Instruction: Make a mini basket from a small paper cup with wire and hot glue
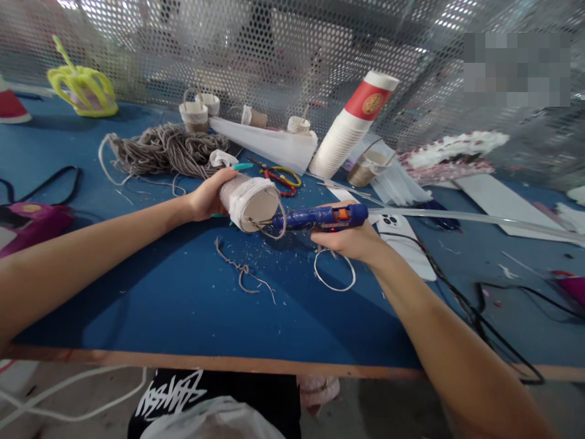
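Observation:
My left hand (209,196) is closed around a paper cup (255,204) wrapped in whitish material, tilted with one round end toward me. A thin loop hangs at that end. In my right hand (350,238) is a blue glue gun (301,218) with a small red light and a clear glue stick (439,213) trailing out behind it. The gun's nozzle points left and meets the cup's lower rim beside the loop; whether glue is coming out cannot be seen. Below lie a knotted piece of grey yarn (244,268) and a white ring (335,271).
Behind the cup are a heap of grey yarn (169,149), scissors (286,177) and several small wrapped cups (194,114). A leaning stack of paper cups (351,125) stands by the mesh wall. Black cable (450,289) and a white phone (406,244) lie at right.

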Demonstrator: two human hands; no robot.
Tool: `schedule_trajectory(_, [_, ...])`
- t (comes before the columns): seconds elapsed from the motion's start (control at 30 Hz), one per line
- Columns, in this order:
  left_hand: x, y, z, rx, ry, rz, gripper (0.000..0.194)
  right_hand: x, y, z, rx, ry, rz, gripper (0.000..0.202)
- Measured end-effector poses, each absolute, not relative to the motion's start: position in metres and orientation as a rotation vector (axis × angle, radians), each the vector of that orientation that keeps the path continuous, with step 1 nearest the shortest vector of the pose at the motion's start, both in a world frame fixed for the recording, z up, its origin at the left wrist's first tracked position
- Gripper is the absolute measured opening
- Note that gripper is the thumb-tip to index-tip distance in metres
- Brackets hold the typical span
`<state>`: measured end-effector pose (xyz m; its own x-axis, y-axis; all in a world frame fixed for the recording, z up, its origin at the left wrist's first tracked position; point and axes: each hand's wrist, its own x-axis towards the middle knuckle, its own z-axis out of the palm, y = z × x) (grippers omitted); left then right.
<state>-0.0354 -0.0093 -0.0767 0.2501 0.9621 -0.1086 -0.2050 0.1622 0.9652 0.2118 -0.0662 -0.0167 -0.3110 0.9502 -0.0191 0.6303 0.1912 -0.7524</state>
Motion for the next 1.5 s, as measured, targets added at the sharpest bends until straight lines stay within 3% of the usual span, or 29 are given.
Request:
schedule_trajectory(0.7, [-0.036,-0.008,-0.079,1.051,0.908,1.059,0.031,0.216,-0.062,-0.018,-1.589,-2.031,0.864,0.018])
schedule_trajectory(1.1, [-0.037,-0.007,-0.077,1.051,0.894,1.044,0.034,0.213,-0.062,-0.021,-1.295,-2.049,0.952,0.004])
schedule_trajectory(1.5, [-0.036,-0.008,-0.078,1.014,0.887,1.042,0.033,0.207,-0.062,-0.026,-1.268,-2.060,0.881,0.018])
